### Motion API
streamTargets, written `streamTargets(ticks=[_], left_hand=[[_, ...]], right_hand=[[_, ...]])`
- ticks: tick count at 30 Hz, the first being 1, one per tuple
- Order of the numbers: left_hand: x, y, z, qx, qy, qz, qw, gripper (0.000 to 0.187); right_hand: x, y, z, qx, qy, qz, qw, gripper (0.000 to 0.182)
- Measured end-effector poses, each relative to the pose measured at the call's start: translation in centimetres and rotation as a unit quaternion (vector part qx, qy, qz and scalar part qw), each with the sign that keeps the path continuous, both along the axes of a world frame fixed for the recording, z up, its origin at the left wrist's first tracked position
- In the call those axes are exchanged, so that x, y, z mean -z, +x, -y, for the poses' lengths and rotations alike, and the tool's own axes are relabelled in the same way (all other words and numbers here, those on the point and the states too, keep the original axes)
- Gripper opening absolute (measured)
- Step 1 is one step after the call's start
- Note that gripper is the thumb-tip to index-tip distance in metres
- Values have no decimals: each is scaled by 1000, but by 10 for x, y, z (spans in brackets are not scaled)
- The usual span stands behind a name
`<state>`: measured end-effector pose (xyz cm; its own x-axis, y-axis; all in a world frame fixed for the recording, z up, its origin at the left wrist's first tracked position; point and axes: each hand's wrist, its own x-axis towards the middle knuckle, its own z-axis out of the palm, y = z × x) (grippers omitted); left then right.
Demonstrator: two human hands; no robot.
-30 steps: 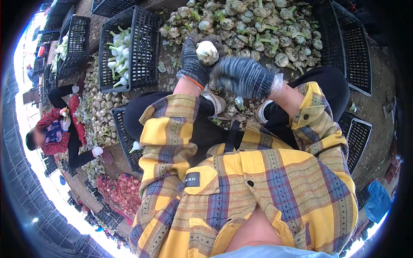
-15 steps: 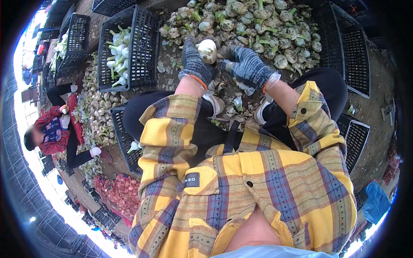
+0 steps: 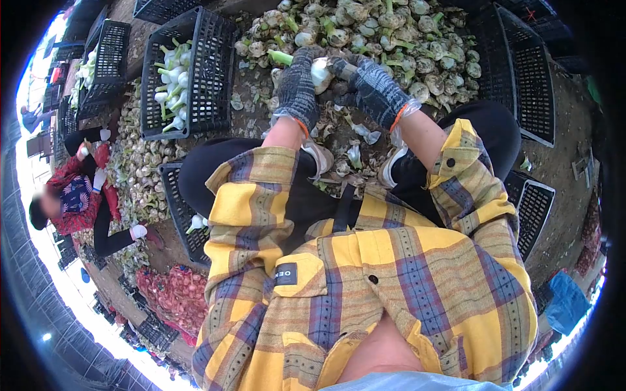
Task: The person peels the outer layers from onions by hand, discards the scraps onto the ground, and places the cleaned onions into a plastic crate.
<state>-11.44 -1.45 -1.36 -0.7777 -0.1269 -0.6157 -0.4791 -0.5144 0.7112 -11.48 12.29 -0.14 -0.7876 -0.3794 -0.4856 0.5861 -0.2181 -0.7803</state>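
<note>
My left hand [image 3: 298, 89], in a grey knitted glove, is wrapped round a white garlic bulb [image 3: 320, 73] whose green stem points to the left. My right hand [image 3: 378, 91], gloved alike, is closed at the right side of the bulb, and its fingertips touch or nearly touch it. Whatever the right fingers hold is too small and dark to make out. Right behind both hands lies a large heap of untrimmed garlic [image 3: 391, 36]. Loose peelings [image 3: 354, 155] are scattered on the soil below the hands, between my shoes.
A black crate [image 3: 228, 72] with cleaned garlic stands at the left; another [image 3: 535, 85] stands at the right. Smaller crates flank my knees [image 3: 171, 189]. At far left a co-worker [image 3: 78, 195] sits by a second garlic heap, near red net bags [image 3: 176, 296].
The bulb has turned, so its green stem now shows at the left. My right hand has come in against the bulb. The co-worker's hands have moved apart.
</note>
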Motion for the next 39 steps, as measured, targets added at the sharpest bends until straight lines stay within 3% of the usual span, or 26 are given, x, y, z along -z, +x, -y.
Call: streamTargets(ticks=[4,6,8,9,10,12,14,16,17,20,24,28,29,33,35,38,39], left_hand=[[-3,-2,1,-45,72,63,994,27],[4,-4,2,-47,83,74,993,27],[-2,-3,-3,-47,61,62,995,29],[-5,-3,-5,-48,61,62,995,29],[-16,-2,-9,-42,33,87,995,29],[-21,0,-9,-38,5,112,993,29],[-18,3,-5,-49,90,104,989,29],[-12,3,-4,-52,113,92,988,29],[-10,4,-3,-53,135,81,986,29],[-17,3,-10,-81,46,109,990,29],[-5,0,-4,-79,48,120,988,28],[-6,3,-3,-64,60,124,988,27],[-8,3,-3,-65,66,124,988,27],[-19,6,-8,-74,23,126,989,28],[-11,7,-7,-68,41,118,990,29],[-4,3,-3,-89,40,116,989,32],[-4,1,-2,-112,23,123,986,33]], right_hand=[[13,5,3,-1,47,-160,986,37],[7,7,-1,-5,37,-99,994,38],[7,3,-3,2,-44,6,999,40],[6,1,-2,-18,34,-44,998,42],[10,0,-1,-18,34,-44,998,42],[23,-2,2,-37,217,-123,968,41],[8,4,3,-39,150,-91,984,40],[9,10,7,5,140,-201,970,39],[-4,11,2,-22,117,-141,983,40],[-1,4,5,-4,132,-64,989,43],[23,3,7,-18,212,-160,964,47],[26,11,3,-31,155,-262,952,35],[17,12,4,-23,106,-172,979,34],[0,9,6,-45,146,-150,977,31],[8,12,8,-52,226,-254,939,32],[15,9,4,-66,242,-266,931,32],[24,7,-3,-48,350,-314,881,33]])
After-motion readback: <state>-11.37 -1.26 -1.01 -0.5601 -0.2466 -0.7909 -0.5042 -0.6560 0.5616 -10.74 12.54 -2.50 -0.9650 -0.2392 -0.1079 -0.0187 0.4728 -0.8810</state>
